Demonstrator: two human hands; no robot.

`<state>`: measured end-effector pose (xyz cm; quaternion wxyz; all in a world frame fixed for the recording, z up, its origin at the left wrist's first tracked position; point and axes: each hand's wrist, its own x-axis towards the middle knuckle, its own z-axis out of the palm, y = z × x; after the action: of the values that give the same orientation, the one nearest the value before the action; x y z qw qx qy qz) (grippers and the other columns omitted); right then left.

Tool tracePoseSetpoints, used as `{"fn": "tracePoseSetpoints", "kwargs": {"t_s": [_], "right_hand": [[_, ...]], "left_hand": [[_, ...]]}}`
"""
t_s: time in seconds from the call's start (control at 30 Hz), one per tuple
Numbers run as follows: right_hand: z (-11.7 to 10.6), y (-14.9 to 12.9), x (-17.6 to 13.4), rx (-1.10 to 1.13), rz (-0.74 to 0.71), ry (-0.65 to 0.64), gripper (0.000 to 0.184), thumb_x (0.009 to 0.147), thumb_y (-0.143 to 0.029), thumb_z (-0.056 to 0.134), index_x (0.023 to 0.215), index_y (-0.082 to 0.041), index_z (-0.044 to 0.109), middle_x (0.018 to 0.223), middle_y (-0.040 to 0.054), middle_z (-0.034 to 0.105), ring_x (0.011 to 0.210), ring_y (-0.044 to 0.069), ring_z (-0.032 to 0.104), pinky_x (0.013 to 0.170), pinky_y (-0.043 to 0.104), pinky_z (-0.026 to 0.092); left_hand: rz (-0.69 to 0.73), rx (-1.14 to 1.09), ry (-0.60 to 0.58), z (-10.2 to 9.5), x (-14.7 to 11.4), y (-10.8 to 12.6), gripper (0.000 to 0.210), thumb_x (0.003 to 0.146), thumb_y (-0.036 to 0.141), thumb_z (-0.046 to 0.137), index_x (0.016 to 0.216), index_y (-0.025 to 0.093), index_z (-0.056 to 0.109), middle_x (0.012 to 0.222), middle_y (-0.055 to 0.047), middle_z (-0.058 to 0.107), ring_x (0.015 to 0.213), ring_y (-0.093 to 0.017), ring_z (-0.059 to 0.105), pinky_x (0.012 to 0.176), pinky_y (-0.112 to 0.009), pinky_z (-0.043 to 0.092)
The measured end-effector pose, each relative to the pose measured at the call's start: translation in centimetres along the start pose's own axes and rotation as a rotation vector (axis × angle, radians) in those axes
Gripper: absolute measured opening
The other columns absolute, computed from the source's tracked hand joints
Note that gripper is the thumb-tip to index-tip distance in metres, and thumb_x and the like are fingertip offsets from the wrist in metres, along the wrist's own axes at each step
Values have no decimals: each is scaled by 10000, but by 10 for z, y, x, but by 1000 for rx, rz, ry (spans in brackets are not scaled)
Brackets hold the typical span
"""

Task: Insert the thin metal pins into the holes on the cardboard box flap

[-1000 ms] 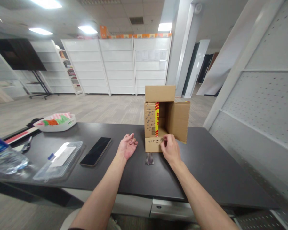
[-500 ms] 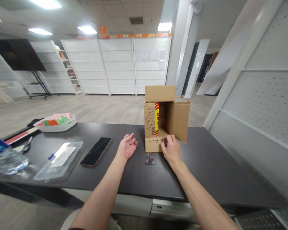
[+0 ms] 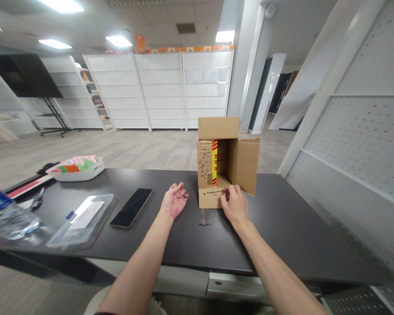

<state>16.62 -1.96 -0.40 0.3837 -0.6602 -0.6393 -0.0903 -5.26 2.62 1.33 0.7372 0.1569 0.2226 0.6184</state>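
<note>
A cardboard box (image 3: pixel 205 164) stands on the dark table, its opening facing me and its flaps spread. Its lower front flap (image 3: pixel 210 202) carries a row of small dark holes, and grey round spots dot the left panel. My right hand (image 3: pixel 234 203) is at the right end of that row, thumb and fingertips pinched together against the flap; whatever they hold is hidden. Just below the flap lies a bundle of several thin metal screws or nails (image 3: pixel 204 217). My left hand (image 3: pixel 175 200) rests palm up left of the box, fingers loosely curled apart, holding nothing.
Left of my arm lie a black phone (image 3: pixel 131 208) and a clear plastic case (image 3: pixel 82 221). Farther left are a water bottle (image 3: pixel 11 218) and a white tray (image 3: pixel 77 175) with colourful contents. A perforated white panel (image 3: pixel 364 131) borders the table's right side.
</note>
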Motion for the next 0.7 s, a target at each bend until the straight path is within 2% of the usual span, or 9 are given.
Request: {"fn": "tracePoseSetpoints", "kwargs": {"t_s": [0.7], "right_hand": [[-1, -1, 1, 65, -42, 38, 125, 836, -190, 441, 885, -199, 557, 912, 52, 579, 772, 188, 554, 660, 284, 397]], "left_hand": [[4, 18, -17, -2, 2, 0, 285, 669, 50, 686, 656, 168, 427, 724, 36, 633, 430, -37, 342, 537, -247, 364]]}}
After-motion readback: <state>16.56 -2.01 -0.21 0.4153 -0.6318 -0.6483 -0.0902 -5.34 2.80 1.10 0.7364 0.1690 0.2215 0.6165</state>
